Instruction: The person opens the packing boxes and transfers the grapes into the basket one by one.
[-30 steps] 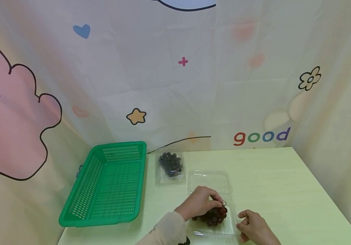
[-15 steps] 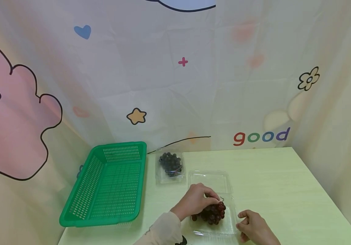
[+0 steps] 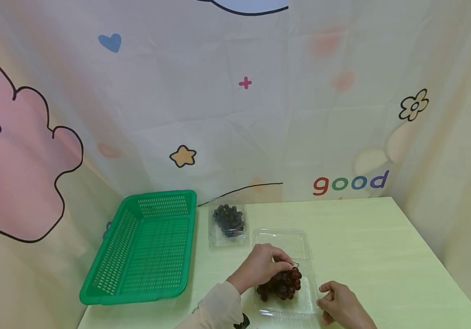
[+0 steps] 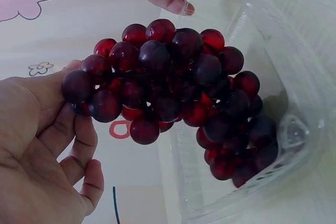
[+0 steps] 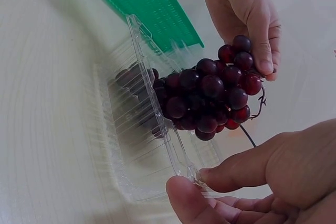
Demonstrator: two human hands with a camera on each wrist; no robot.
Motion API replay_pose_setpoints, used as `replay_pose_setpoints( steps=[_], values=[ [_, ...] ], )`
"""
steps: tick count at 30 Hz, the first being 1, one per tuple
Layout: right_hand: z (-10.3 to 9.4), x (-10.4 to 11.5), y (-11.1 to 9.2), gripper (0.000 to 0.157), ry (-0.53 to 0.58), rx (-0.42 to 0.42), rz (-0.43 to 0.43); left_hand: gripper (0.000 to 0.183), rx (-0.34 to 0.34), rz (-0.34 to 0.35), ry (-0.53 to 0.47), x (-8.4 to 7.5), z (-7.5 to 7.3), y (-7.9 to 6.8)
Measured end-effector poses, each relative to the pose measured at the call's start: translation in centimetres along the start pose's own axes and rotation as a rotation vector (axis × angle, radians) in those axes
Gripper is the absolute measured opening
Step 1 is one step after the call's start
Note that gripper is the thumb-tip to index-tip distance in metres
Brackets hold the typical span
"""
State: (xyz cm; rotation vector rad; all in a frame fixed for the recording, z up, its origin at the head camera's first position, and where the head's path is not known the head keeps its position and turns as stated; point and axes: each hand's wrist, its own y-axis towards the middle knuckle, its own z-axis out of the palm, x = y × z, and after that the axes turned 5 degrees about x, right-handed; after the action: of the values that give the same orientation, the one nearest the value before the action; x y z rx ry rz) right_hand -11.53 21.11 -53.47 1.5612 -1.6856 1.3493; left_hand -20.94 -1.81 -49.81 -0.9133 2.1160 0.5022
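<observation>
A bunch of dark red grapes (image 3: 285,287) hangs tilted over an open clear plastic clamshell box (image 3: 310,299), its lower grapes still inside the box wall in the left wrist view. My left hand (image 3: 260,266) pinches the stem end of the bunch between thumb and fingers, seen also in the right wrist view, where a curly stem sticks out. My right hand (image 3: 344,305) is at the box's right side; in the right wrist view its thumb and index finger pinch the box's rim (image 5: 176,156). The box's hinged lid (image 3: 280,240) lies folded back, away from me.
Behind and to the left stands a second clear box (image 3: 214,240), closed, with dark grapes (image 3: 229,220) inside. A green slotted basket (image 3: 134,299) sits at the table's left. The pale table (image 3: 367,246) meets a printed curtain (image 3: 202,91) at the back.
My left hand has moved a little left and away from me, raising the stem end of the grapes. The right hand and the box stay where they were.
</observation>
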Motion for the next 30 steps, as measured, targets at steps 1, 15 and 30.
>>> replay_pose_setpoints(
  steps=[1, 15, 30],
  values=[
    [0.0, 0.0, 0.0, 0.025, -0.002, -0.004, 0.007, 0.008, -0.002, 0.003, 0.003, -0.1, -0.1, 0.0],
    [0.0, -0.1, 0.1, 0.027, -0.036, -0.008, -0.011, 0.007, -0.039, -0.020, -0.036, -0.8, -1.2, 0.0],
    [0.1, 0.1, 0.1, 0.026, -0.031, -0.022, 0.014, 0.005, -0.072, -0.048, -0.073, -1.0, -2.6, -0.4]
  ],
)
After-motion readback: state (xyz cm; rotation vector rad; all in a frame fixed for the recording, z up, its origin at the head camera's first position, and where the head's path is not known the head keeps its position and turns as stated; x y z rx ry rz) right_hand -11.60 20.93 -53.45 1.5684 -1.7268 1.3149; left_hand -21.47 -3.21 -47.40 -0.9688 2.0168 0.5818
